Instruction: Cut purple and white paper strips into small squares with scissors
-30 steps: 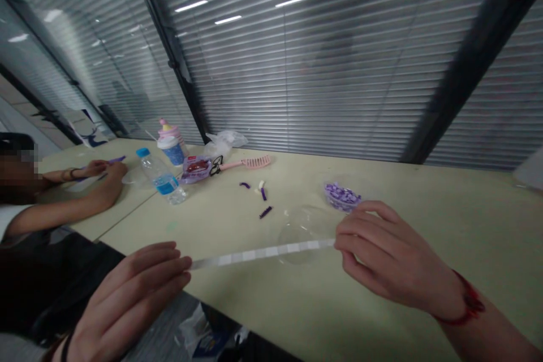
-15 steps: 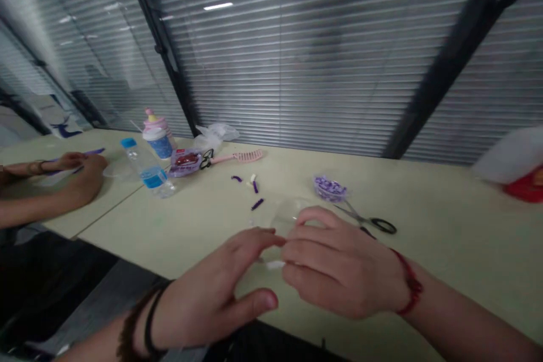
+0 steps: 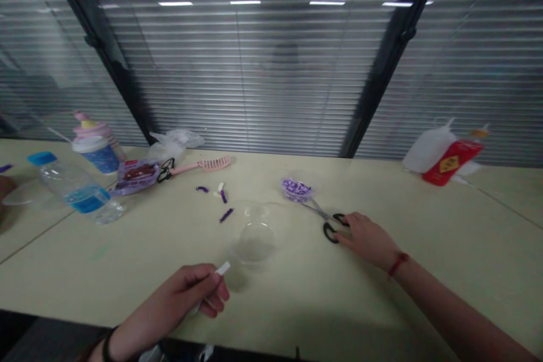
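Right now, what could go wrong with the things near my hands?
The right hand is at the scissors, which lie close beside the container of purple pieces; a careless movement might spill some. The clear container is hard to see, so the left hand, holding a white strip, might bump it.

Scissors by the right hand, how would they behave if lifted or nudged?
The scissors are probably stiff, given the metallic blades. The black handle loops stand apart, so the halves may pivot if one is lifted. Lying flat, they'd likely slide, not roll.
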A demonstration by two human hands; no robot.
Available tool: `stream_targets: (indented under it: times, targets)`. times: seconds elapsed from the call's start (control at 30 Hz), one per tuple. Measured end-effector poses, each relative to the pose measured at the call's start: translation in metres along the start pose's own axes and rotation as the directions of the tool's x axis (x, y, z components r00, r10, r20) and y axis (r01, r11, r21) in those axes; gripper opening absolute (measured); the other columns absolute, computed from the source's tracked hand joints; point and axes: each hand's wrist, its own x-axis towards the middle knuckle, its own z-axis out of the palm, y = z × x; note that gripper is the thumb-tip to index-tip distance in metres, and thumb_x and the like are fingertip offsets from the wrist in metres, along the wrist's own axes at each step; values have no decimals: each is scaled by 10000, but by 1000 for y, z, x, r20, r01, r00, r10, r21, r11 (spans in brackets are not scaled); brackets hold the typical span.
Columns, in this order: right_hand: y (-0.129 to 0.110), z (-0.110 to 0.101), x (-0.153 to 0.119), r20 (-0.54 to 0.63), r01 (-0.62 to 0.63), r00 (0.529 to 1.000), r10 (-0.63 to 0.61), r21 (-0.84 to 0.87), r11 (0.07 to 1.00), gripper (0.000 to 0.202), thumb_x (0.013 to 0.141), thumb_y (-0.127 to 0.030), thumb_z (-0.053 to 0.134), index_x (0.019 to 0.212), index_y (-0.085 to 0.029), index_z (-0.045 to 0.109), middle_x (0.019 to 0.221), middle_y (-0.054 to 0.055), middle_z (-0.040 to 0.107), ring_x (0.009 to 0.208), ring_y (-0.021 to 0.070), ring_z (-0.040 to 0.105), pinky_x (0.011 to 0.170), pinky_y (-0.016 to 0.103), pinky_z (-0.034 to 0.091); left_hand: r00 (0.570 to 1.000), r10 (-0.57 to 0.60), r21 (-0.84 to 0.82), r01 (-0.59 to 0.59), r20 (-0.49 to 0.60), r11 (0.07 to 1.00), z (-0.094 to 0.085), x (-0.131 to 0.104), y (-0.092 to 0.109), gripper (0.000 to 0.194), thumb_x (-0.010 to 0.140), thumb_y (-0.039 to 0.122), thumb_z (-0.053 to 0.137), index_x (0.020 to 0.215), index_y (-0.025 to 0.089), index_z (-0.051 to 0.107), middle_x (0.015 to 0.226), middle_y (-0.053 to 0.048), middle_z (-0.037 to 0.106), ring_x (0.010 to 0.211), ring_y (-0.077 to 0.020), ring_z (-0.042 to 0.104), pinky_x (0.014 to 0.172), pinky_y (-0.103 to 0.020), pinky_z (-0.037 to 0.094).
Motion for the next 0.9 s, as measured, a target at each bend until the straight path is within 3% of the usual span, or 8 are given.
stream_targets:
  times: [0.1, 0.23, 0.37, 0.47, 0.57, 0.67, 0.77, 0.9]
  targets:
    - [-3, -3, 1, 77, -53, 996, 51, 33, 998, 276, 854, -358, 560, 948, -110, 637, 981, 134, 671, 889, 239, 622, 786, 377, 464, 999, -37, -51, 39, 39, 998, 13, 7, -3, 409, 839, 522, 548, 787, 150, 710, 716, -48, 709, 684, -166, 661, 681, -280, 536]
    - [-4, -9, -1, 194, -158, 971, 140, 82, 984, 312, 811, -440, 579, 806, -134, 640, 792, 98, 675, 673, 212, 616, 597, 333, 442, 993, -36, -97, 47, 109, 994, 31, 15, -5, 402, 826, 527, 567, 835, 157, 727, 802, -59, 723, 749, -170, 667, 723, -298, 542]
    - [4, -8, -7, 261, -246, 945, 196, 175, 953, 214, 767, -359, 620, 673, -167, 604, 663, 34, 626, 600, 185, 564, 566, 312, 391, 982, -9, -169, 42, 191, 985, 50, 27, -6, 415, 797, 547, 592, 860, 160, 730, 1092, -103, 690, 822, -179, 667, 723, -306, 560]
    - [9, -9, -17, 319, -314, 926, 201, 359, 879, 212, 739, -305, 607, 573, -177, 577, 538, 21, 581, 527, 182, 535, 535, 306, 352, 991, 27, -164, -5, 132, 986, 53, 38, -8, 410, 778, 548, 613, 818, 157, 727, 1263, -116, 599, 916, -202, 649, 749, -317, 559]
    - [10, -12, -29, 418, -377, 902, 110, 633, 676, 267, 743, -375, 565, 576, -169, 596, 527, 45, 605, 469, 170, 530, 477, 283, 323, 998, 50, -168, -45, 25, 985, 46, 50, -11, 407, 761, 544, 634, 780, 147, 721, 1288, -119, 567, 982, -225, 618, 784, -335, 553]
    - [0, -14, -42, 433, -404, 901, -10, 849, 340, 376, 746, -542, 546, 708, -172, 600, 676, 39, 625, 456, 108, 449, 433, 234, 278, 996, 64, -191, -75, -63, 979, 38, 63, -17, 396, 771, 522, 634, 784, 134, 710, 1205, -111, 605, 931, -204, 617, 817, -341, 532]
    - [-22, -7, -48, 400, -400, 912, -91, 916, 23, 488, 665, -671, 609, 755, -191, 581, 658, -16, 534, 436, 62, 298, 428, 199, 248, 990, 74, -215, -99, -121, 972, 34, 79, -22, 350, 802, 480, 618, 822, 138, 690, 909, -57, 680, 811, -168, 617, 815, -326, 508]
    - [-67, 7, -42, 370, -426, 894, -254, 877, -223, 515, 625, -654, 701, 849, -194, 637, 710, 10, 552, 502, 70, 406, 476, 185, 323, 989, 95, -253, -122, -118, 960, 38, 100, -20, 373, 800, 488, 606, 742, 123, 656, 676, -37, 658, 632, -154, 615, 626, -280, 515]
